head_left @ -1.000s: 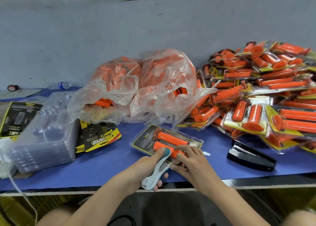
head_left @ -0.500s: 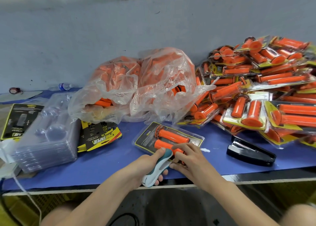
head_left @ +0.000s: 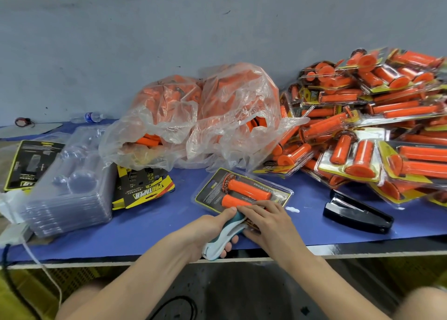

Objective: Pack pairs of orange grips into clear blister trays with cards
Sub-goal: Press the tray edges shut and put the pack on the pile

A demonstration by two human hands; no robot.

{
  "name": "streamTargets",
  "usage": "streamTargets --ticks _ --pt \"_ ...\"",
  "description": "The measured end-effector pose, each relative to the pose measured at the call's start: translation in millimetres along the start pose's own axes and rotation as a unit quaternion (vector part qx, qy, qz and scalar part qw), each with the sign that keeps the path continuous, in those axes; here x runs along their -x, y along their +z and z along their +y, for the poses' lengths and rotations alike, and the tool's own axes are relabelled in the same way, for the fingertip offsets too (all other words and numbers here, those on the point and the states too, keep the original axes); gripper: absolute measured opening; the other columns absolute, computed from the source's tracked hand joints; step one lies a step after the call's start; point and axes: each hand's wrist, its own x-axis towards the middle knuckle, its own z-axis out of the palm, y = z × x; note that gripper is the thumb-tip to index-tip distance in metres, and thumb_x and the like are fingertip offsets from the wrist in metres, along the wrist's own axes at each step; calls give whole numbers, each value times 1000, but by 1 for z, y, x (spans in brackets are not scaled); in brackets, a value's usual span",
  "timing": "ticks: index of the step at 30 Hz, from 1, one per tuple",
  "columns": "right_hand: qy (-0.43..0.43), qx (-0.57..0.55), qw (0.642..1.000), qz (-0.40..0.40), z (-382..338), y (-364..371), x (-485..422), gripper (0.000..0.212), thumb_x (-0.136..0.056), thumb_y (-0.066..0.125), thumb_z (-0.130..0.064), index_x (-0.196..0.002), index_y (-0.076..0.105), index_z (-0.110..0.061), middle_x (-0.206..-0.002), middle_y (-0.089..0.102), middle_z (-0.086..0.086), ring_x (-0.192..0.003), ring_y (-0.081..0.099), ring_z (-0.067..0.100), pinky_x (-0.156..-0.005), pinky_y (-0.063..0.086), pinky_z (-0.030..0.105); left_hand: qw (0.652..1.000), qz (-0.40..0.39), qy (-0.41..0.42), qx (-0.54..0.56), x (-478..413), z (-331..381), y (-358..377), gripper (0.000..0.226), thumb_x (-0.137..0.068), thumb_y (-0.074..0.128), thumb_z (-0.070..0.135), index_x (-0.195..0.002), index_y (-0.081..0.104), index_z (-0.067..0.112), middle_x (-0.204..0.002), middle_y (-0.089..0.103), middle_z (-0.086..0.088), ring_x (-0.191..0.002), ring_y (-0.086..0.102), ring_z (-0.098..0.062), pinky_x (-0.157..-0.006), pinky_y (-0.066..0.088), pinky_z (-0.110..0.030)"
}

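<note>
A clear blister tray (head_left: 244,192) with a black-and-yellow card and two orange grips (head_left: 249,189) lies on the blue table near the front edge. My left hand (head_left: 212,232) grips a white-and-teal stapler (head_left: 226,236) set against the tray's near edge. My right hand (head_left: 268,221) presses down on that same edge with its fingers laid flat over the plastic. Loose orange grips fill two clear plastic bags (head_left: 200,119) behind the tray.
A stack of clear empty trays (head_left: 70,186) and printed cards (head_left: 142,189) sit at the left. A heap of packed blister packs (head_left: 377,128) fills the right. A black stapler (head_left: 358,213) lies at the front right. A water bottle (head_left: 93,116) rests by the wall.
Both hands stay at the tray's near edge with the stapler. My view has shifted slightly; nothing on the table has moved.
</note>
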Motion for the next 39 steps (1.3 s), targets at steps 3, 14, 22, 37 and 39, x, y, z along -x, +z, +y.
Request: streamTargets --ticks 3,14,22,37,39 --pt "9 -3 1000 -3 2 1 0 54 -73 85 -33 -123 68 -21 -114 71 -8 -102 65 20 -89 54 37 1000 -26 10 5 0 2 -4 60 -92 52 63 -103 67 6 -75 66 -9 -55 58 -18 -47 48 -25" --pt "-42 45 998 11 16 3 6 16 -86 74 -30 -102 74 -30 -118 68 -5 -111 64 24 -100 48 55 980 174 91 25 2 -17 -108 60 -70 78 53 -94 62 0 -67 65 -9 -54 61 -21 -47 51 -28" --pt "41 42 998 -29 57 -19 23 57 -52 75 23 -89 69 -20 -133 59 12 -122 57 38 -102 42 61 950 265 164 28 6 -24 -128 46 -84 71 49 -89 61 4 -73 63 -10 -55 62 -20 -49 53 -28" --pt "539 -407 734 73 60 3 -7 77 -91 54 -4 -156 16 -16 -144 42 9 -109 56 24 -102 47 52 876 344 161 -298 -10 -11 -108 42 -89 58 57 -72 53 18 -66 57 2 -66 57 -19 -58 40 -31" --pt "538 -421 727 68 60 4 -5 77 -90 54 -3 -156 17 -17 -143 43 9 -112 58 27 -101 48 50 826 374 119 -404 -10 -7 -114 48 -92 48 62 -71 51 19 -78 63 -4 -83 61 -28 -66 40 -34"
